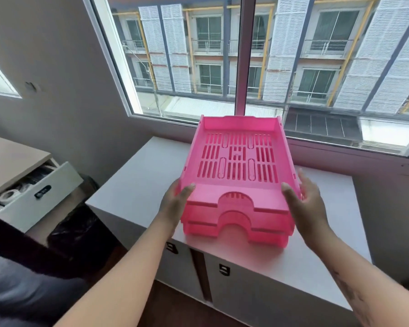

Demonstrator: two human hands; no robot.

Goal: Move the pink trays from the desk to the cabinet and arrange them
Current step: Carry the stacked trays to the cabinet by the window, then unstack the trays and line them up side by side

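A stack of pink plastic trays (237,166) with slotted bottoms rests on top of the low white cabinet (137,175) under the window. At least two trays are nested, their curved front cut-outs facing me. My left hand (175,204) holds the stack's front left corner, thumb on the top tray's rim. My right hand (305,199) presses against the front right side, fingers along the wall. The stack's rear end looks slightly raised.
The window sill (340,149) runs right behind the cabinet. To the left an open white drawer (36,199) holds tape rolls under a beige desk top (7,161). A black bag (73,232) sits on the floor between desk and cabinet.
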